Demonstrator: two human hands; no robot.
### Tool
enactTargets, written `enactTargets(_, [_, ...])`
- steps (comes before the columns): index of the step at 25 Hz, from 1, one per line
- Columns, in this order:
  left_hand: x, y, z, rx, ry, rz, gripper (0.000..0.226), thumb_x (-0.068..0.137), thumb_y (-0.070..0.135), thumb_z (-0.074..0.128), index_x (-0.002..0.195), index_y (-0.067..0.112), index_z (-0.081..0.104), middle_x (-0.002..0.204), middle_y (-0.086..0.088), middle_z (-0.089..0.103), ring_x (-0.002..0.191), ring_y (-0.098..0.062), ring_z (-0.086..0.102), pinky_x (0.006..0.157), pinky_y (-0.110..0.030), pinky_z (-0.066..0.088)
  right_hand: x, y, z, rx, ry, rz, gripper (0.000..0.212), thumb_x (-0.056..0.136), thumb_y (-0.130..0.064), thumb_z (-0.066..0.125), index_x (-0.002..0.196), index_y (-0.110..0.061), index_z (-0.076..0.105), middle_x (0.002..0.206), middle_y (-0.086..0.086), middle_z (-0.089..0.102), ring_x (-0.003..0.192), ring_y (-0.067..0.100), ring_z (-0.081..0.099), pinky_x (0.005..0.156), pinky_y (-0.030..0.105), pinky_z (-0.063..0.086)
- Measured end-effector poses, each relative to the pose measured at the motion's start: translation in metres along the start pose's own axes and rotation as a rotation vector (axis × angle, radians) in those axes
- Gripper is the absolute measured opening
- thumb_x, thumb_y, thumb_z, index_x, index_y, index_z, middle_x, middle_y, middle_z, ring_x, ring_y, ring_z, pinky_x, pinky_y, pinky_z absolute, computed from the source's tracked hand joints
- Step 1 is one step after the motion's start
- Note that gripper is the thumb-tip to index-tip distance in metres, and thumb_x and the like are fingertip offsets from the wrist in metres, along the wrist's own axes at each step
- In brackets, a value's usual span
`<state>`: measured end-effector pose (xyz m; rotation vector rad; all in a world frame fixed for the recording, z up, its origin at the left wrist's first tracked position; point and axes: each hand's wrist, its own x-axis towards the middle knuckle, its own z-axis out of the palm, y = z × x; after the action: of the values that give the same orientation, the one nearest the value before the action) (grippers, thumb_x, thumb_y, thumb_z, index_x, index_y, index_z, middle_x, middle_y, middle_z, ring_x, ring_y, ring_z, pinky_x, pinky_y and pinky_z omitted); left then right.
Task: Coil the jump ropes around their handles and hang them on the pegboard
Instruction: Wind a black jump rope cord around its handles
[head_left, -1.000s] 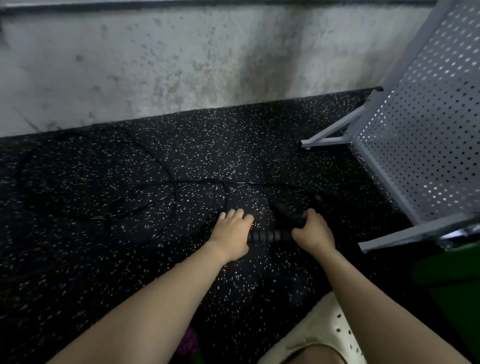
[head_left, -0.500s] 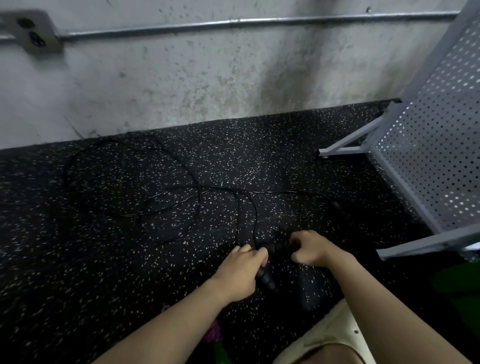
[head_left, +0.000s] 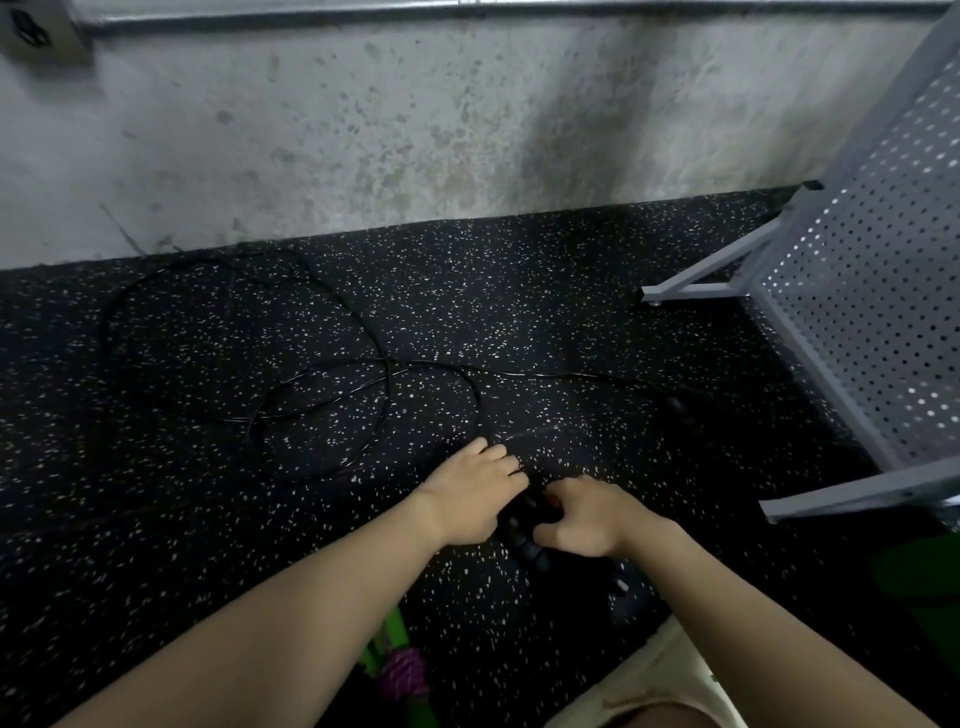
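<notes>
Gathering step judged in hand: black handles (head_left: 524, 527) gripped low centre, near person, by left hand (head_left: 475, 493) and right hand (head_left: 587, 517), fingers curled round them. Black rope (head_left: 384, 364) seen loose, looped across floor (head_left: 519, 291) to far left; no coil made. Second handle (head_left: 680, 408) possibly lying right, too dark to tell. Next move judged: handles paired, slack drawn in, wound turn by turn. Pegboard (head_left: 883, 291) stood at right, nothing hung on visible part. Speckled rubber floor, stained concrete wall (head_left: 363, 130) far, pipe (head_left: 311, 15) along top.
</notes>
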<state>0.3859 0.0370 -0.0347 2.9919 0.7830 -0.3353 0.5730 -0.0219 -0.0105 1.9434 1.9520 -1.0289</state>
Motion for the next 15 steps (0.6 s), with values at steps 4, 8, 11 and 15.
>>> enactTargets(4, [-0.007,-0.015,-0.012,0.093,0.046,0.048,0.028,0.101,0.041,0.051,0.107,0.020,0.068,0.097,0.005,0.068,0.105,-0.018,0.053,0.106,-0.036,0.034,-0.012,-0.011,0.021,-0.041,0.102,-0.017,0.065,0.064,-0.072,0.067,0.108,-0.029,0.046,0.110,-0.005,0.065,0.103,0.022,0.064,0.086,0.036,0.049])
enactTargets(8, [-0.049,-0.030,-0.049,-0.042,0.057,-0.134,0.045,0.104,0.062,0.036,0.093,0.025,0.060,0.080,0.006,0.069,0.077,-0.018,0.065,0.082,-0.035,0.050,-0.022,-0.026,0.017,0.042,0.383,-0.116,0.080,0.072,-0.051,0.069,0.141,-0.031,0.031,0.129,-0.007,0.052,0.106,0.021,0.063,0.092,0.037,0.051])
enactTargets(11, [-0.087,-0.044,-0.104,-0.180,0.126,-0.307,0.055,0.100,0.071,0.029,0.073,0.027,0.048,0.064,0.008,0.058,0.059,-0.011,0.056,0.061,-0.033,0.041,-0.031,-0.044,-0.007,0.071,0.613,-0.228,0.081,0.076,-0.042,0.069,0.146,-0.029,0.032,0.124,-0.007,0.062,0.105,0.019,0.065,0.090,0.033,0.052])
enactTargets(15, [-0.154,-0.075,-0.174,-0.247,0.040,-0.410,0.041,0.102,0.057,0.049,0.075,0.025,0.051,0.065,0.009,0.060,0.056,-0.009,0.057,0.057,-0.027,0.048,-0.060,-0.072,-0.066,0.031,0.791,-0.215,0.075,0.073,-0.045,0.076,0.135,-0.034,0.034,0.101,-0.004,0.072,0.083,0.024,0.071,0.072,0.036,0.056])
